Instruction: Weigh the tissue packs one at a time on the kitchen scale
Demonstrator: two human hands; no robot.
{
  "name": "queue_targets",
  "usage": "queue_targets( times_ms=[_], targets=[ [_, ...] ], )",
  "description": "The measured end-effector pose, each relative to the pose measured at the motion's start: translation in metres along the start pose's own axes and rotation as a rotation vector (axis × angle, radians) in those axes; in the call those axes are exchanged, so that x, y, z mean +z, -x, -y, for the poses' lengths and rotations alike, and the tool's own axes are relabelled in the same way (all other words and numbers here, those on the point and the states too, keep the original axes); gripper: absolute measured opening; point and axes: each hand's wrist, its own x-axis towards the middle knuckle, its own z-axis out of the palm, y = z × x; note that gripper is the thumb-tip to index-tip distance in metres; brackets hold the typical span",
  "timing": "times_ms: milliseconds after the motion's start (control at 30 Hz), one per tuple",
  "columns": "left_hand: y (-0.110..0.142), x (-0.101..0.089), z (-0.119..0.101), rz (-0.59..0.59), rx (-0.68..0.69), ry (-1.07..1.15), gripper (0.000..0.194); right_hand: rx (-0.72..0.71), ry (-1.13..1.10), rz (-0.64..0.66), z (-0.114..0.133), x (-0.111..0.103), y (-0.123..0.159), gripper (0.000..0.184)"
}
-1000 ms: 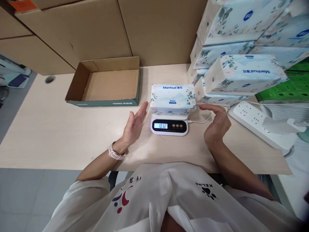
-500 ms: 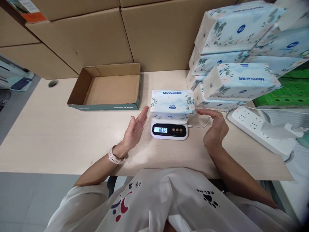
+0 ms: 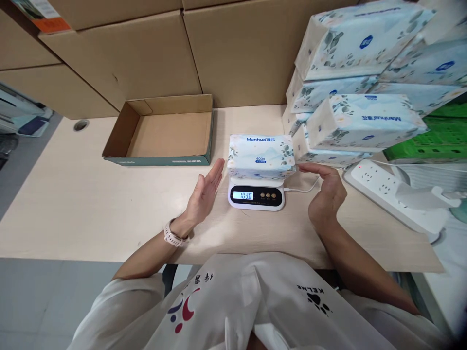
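Note:
A tissue pack [image 3: 261,154] in pale blue, flower-printed wrapping rests on a white kitchen scale [image 3: 256,206], whose lit display reads about 103.0. Just left of the pack, my left hand [image 3: 204,194] is held with its fingers stretched out, a small gap away from the wrapping. On the other side, my right hand [image 3: 324,192] has its index finger extended towards the pack's right end and the other fingers partly hidden behind the palm. Neither hand holds anything.
An open shallow cardboard tray [image 3: 168,138] sits left of the scale. Stacked tissue packs [image 3: 365,121] stand at the back right. Beside them are a green crate [image 3: 430,141] and a white power strip [image 3: 386,194]. A white cable [image 3: 304,190] runs from the scale. Large cartons [image 3: 124,63] line the back.
The scale's reading has gone from about 103.2 to 103.0. Both hands and the tissue pack have stayed in place.

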Motion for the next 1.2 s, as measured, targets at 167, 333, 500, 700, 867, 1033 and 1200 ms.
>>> queue_targets(
  times_ms=[167, 333, 500, 700, 867, 1033, 1200],
  targets=[
    [-0.0001, -0.0003, 0.0001, -0.006, 0.002, 0.01, 0.078, -0.003, -0.003, -0.02, -0.001, 0.0006, -0.0011, 0.056],
    [-0.0001, -0.0007, 0.0007, -0.014, 0.007, 0.014, 0.078, -0.009, -0.018, -0.032, 0.0, 0.0009, -0.0026, 0.055],
    [-0.0004, -0.001, 0.0005, -0.019, 0.005, 0.019, 0.077, -0.005, -0.037, -0.041, 0.0013, 0.0011, -0.0029, 0.056],
    [-0.0015, -0.0013, -0.0006, -0.02, 0.0, 0.011, 0.078, -0.01, -0.081, -0.046, 0.0008, 0.003, -0.0036, 0.054],
    [-0.0019, -0.0018, -0.0006, -0.023, 0.001, 0.006, 0.079, -0.043, -0.155, -0.056, -0.0021, 0.0056, -0.0044, 0.048],
    [-0.0022, -0.0019, -0.0006, -0.03, 0.006, 0.004, 0.081, -0.051, -0.171, -0.066, -0.0036, 0.0053, -0.0047, 0.048],
    [-0.0021, -0.0016, -0.0015, -0.027, -0.001, 0.005, 0.08, -0.027, -0.141, -0.056, -0.0028, 0.0044, -0.0053, 0.049]
  ],
)
